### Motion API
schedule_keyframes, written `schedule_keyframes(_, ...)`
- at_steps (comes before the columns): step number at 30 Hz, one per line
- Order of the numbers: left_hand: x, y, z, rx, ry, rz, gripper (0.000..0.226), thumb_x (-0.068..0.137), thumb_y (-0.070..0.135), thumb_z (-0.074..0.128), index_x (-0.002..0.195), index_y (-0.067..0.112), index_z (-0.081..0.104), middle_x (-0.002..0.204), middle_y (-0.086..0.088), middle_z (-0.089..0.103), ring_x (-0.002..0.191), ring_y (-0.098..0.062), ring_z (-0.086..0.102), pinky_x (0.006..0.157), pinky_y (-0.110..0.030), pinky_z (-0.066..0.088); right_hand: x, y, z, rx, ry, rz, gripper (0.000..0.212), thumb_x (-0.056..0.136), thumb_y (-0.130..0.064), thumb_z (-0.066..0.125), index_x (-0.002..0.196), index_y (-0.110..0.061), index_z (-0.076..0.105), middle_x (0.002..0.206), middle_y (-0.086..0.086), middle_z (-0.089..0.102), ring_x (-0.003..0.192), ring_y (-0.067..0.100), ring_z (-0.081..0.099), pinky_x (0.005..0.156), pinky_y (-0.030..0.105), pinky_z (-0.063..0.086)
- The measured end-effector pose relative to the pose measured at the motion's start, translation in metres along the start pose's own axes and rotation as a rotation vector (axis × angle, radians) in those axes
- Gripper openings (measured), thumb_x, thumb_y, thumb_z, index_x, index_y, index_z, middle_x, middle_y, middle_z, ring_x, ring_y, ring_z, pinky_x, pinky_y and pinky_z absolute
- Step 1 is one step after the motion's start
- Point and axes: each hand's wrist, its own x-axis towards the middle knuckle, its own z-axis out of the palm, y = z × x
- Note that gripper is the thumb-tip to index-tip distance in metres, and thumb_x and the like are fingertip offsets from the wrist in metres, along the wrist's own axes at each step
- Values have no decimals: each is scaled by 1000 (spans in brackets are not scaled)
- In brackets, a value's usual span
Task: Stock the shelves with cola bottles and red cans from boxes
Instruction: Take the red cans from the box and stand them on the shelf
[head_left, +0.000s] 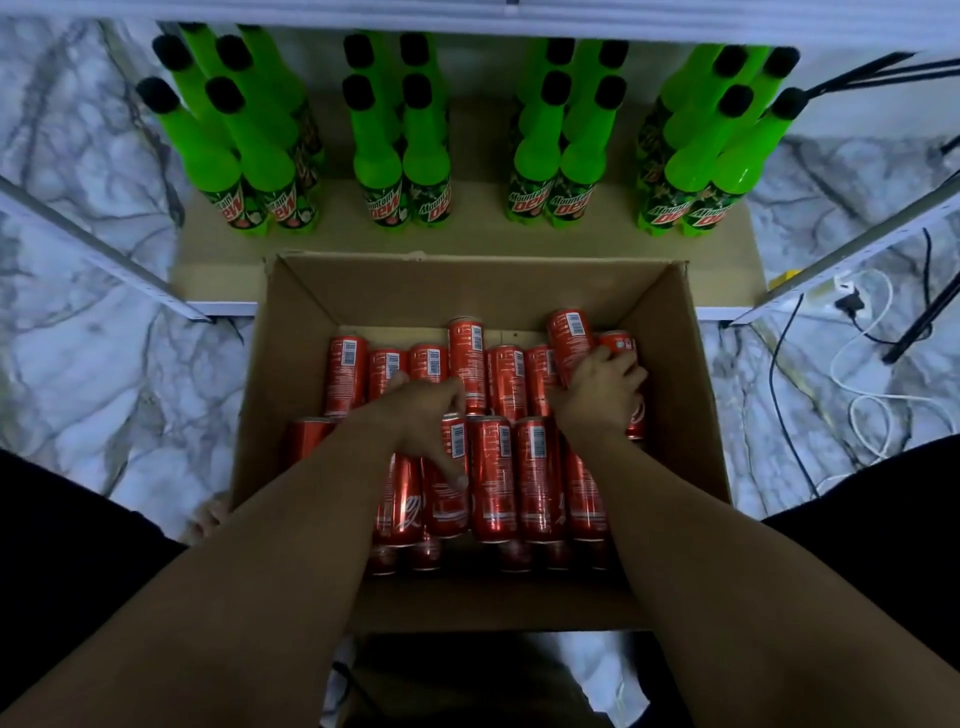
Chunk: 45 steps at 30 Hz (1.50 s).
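box: open cardboard, on the floor against the shelf front
cans: red, lying in rows inside the box, a few raised at the back
left hand: fingers curled on a can in the middle rows
right hand: gripping raised can at back right
shelf: green bottles upright in four clusters
floor: marble pattern, cables at right

Dim, cool overhead light, soft blur throughout, strong wide-angle bending at the edges.
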Motion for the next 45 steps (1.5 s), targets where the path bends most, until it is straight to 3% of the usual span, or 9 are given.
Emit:
schedule_keyframes(5,-11,7,-27,-171,33,97,60,50,37,102,97,35,65,113,17,66,108,-9,62,88,-33,54,4,5,-8,112,-32,-4,69,83,-41,77,133,-6,44,144,25,34,127,43,44,104,54,42)
schedule_keyframes(11,-33,-19,-52,-350,190,3,72,35,39,106,92,22,65,94,6,77,88,-13,73,79,-36,60,4,14,-23,353,-62,88,79,68,-42,87,130,-10,51,129,17,57,124,40,48,107,49,43)
schedule_keyframes(20,-42,-17,-28,-1170,357,-69,73,39,27,104,97,13,61,112,-15,73,91,-35,76,75,-45,63,-4,25,-36,1177,175,204,63,59,-11,92,114,-20,63,106,-4,70,96,14,69,91,35,58)
schedule_keyframes(27,-48,37,-29,-1725,234,20,58,77,17,75,134,21,63,126,-15,69,108,-30,71,87,-42,59,-7,9,-67,1672,-85,199,42,77,-11,86,116,-14,72,110,17,75,106,35,71,95,52,57)
schedule_keyframes(33,-116,104,-79,-1817,280,98,81,65,26,92,139,15,60,124,-14,73,104,-27,73,83,-39,59,-47,-9,-178,1756,-288,73,42,79,-16,79,120,-17,67,110,12,74,102,29,71,85,44,58)
schedule_keyframes(37,-190,157,-138,-1744,261,220,106,45,24,105,139,21,58,130,-16,69,115,-34,69,82,-46,60,-85,-8,-283,1670,-274,12,59,76,-32,87,129,-29,62,125,10,69,117,34,66,97,54,54)
schedule_keyframes(40,-261,207,-190,-1599,303,285,97,48,14,102,134,29,60,128,-7,71,120,-32,67,90,-51,58,-112,-5,-380,1690,-212,-86,64,77,-33,86,133,-20,57,127,15,67,118,41,63,94,51,56)
schedule_keyframes(42,-310,243,-224,-1497,329,337,87,59,1,93,134,31,59,127,-3,72,122,-33,66,99,-56,55,-131,-5,-450,1668,-150,-172,50,85,-26,74,130,-11,58,122,13,69,114,32,66,87,36,57)
schedule_keyframes(45,-374,297,-271,-1355,360,443,85,65,-5,91,135,31,60,131,-1,70,121,-29,67,102,-57,53,-156,-2,-547,1621,-80,-310,48,92,-36,69,131,-9,58,121,16,68,111,29,66,88,33,56)
